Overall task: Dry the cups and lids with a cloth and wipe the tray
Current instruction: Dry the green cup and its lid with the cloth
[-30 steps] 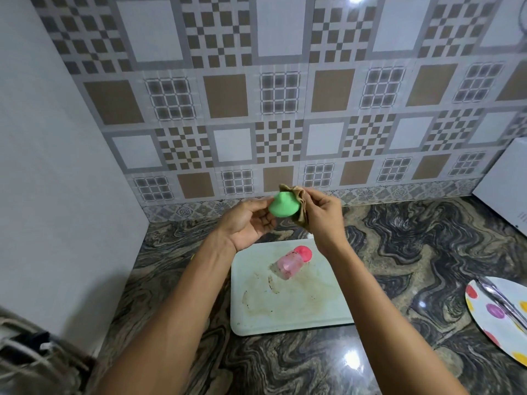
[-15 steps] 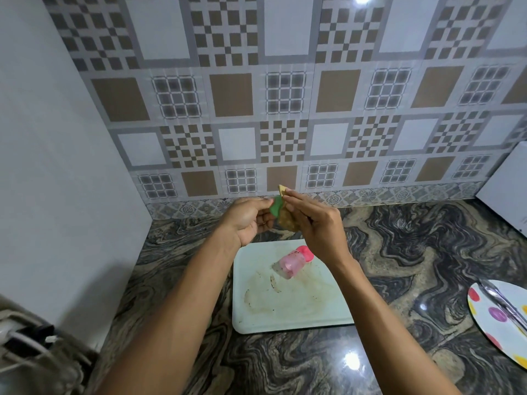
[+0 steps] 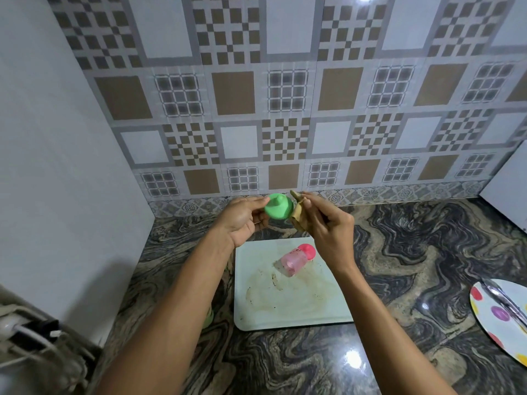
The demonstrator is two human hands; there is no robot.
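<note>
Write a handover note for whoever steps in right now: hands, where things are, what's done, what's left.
Left hand holds the green lid up over the counter. Right hand holds the brown cloth against the lid's side.
The pink cup lies on its side on the white tray, with a pink lid touching its far end.
Done: nothing can be confirmed dry; the green lid is being dried.
Left: the pink cup and pink lid, then wipe the tray, which shows brown smears.

Prob. a home kitchen: patterned tile backsplash (image 3: 285,109), marble-look countertop (image 3: 413,252), spotted plate (image 3: 496,317) w/ cutlery.
</note>
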